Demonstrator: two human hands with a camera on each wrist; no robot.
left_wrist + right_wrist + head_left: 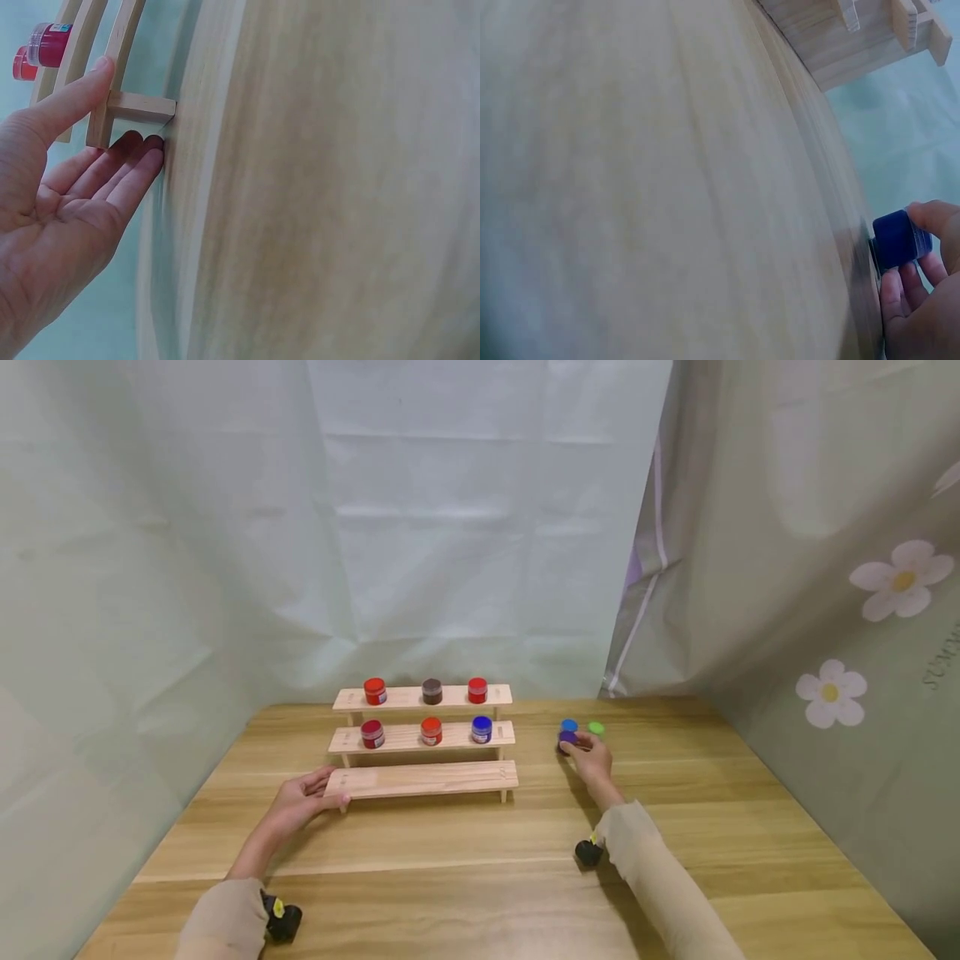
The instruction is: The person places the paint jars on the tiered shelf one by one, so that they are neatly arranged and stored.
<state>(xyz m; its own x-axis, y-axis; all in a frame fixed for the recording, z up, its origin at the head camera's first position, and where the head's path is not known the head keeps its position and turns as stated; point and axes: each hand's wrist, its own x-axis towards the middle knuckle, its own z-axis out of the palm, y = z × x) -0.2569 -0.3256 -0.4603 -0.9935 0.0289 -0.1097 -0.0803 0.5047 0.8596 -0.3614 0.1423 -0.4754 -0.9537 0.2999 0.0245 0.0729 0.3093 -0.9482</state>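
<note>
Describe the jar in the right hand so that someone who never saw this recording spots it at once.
On the table, look right of the three-step stand to the right hand. It grips the dark blue jar there. What sets that jar apart is its darker colour: its neighbours just beyond are a brighter blue jar and a green jar.

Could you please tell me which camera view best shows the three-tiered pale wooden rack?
The head view: it shows all tiers of the three-tiered pale wooden rack from end to end. The left wrist view has only one end, by the left hand; the right wrist view, just part, cropped at the upper right.
</note>
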